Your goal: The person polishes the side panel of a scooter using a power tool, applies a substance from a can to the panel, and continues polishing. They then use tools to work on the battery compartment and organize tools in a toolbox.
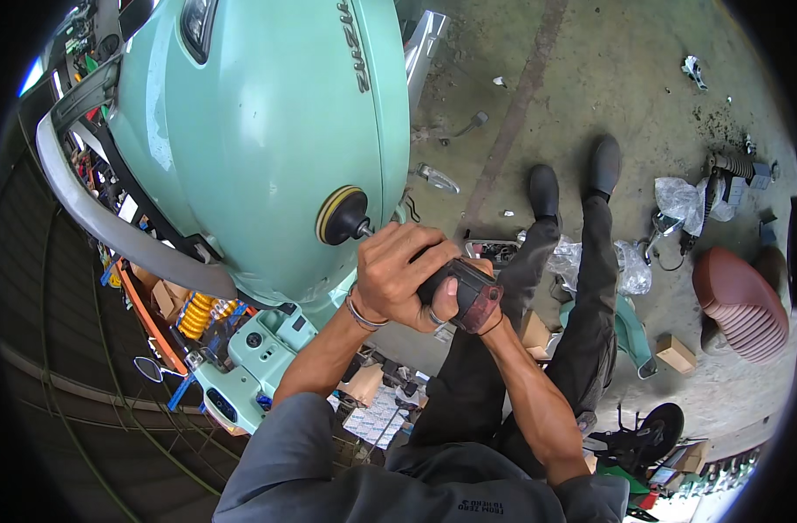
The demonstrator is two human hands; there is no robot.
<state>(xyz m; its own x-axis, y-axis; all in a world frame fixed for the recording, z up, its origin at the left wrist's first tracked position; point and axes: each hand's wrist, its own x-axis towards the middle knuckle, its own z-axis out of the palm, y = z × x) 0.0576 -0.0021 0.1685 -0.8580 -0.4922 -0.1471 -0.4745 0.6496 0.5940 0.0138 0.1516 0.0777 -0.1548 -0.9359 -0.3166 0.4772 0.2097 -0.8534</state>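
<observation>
The left hand [391,272] is wrapped around the front of the black power tool [470,281]; the right hand [493,318] grasps its rear, fingers mostly hidden. The tool's round pad [344,215] faces the mint-green panel [259,131]; full contact cannot be confirmed. Dark lettering [362,79] runs near the panel edge; small print [481,506] marks the grey shirt [381,492].

I lost part of the power tool [470,281] beneath the left hand [398,272]; the top edge cut off the green body panel [276,113]. Dark specks [717,124] were too small to identify.
</observation>
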